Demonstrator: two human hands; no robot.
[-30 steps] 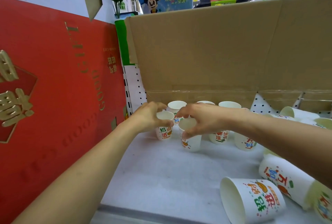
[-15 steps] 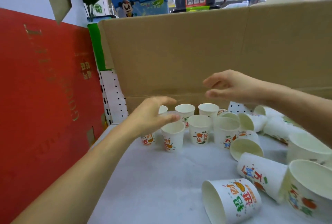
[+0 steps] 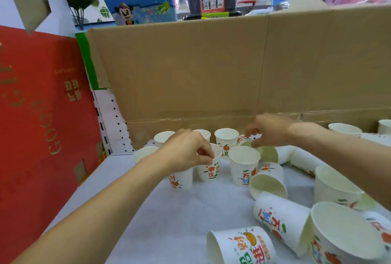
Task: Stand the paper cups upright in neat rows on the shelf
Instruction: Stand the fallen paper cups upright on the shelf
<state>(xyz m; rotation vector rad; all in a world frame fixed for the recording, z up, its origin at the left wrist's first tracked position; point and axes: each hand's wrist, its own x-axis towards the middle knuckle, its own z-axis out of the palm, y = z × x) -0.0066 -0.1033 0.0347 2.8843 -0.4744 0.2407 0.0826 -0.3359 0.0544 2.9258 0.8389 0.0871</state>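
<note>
Squaring up rows near the shelf's (image 3: pixel 169 221) back-left corner.
Pinching a cup (image 3: pixel 209 170) by its rim with the left grip (image 3: pixel 186 151); curling the right grip (image 3: pixel 273 130) over a tipped cup (image 3: pixel 243 139) by the back edge, hold unclear. Next, probably: stand it in line.

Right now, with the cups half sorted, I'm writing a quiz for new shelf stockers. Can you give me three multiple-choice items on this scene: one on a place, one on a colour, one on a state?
1. Where is the cardboard wall?
A) behind the cups
B) under the cups
C) in front of the cups

2. What colour is the big box at the left?
A) blue
B) red
C) green

3. What is the left hand doing?
A) pinching the rim of an upright cup
B) lying flat on the shelf
C) holding flowers

Answers:
1 A, it rises behind the back row.
2 B, its face is red with gold print.
3 A, its fingers curl over the rim.
</note>
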